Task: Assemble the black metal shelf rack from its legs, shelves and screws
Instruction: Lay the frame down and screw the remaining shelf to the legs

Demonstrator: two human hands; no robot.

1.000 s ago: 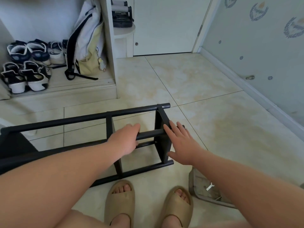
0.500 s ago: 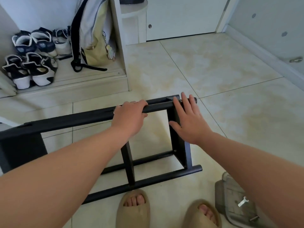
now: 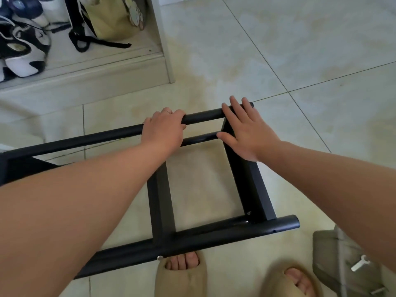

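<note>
The black metal rack [image 3: 246, 185] stands on the tiled floor in front of me, its round tubes running left to right and flat cross bars joining them. My left hand [image 3: 164, 130] grips the far top tube, fingers curled over it. My right hand [image 3: 246, 130] lies flat with straight fingers on the right end bar, near its far corner. A silver screw head [image 3: 159, 257] shows on the near tube, and another small screw [image 3: 248, 213] sits at the right inner joint.
A clear plastic bag [image 3: 334, 262] with a white tool and small parts lies on the floor at the lower right. My feet in beige slides [image 3: 180, 279] stand just behind the rack. A low white shelf [image 3: 85, 67] with shoes and a bag is at the upper left.
The view has tipped further down and closer over the rack. My left hand went from the lower tube up to the top tube, and my right hand stayed flat on the end bar.
</note>
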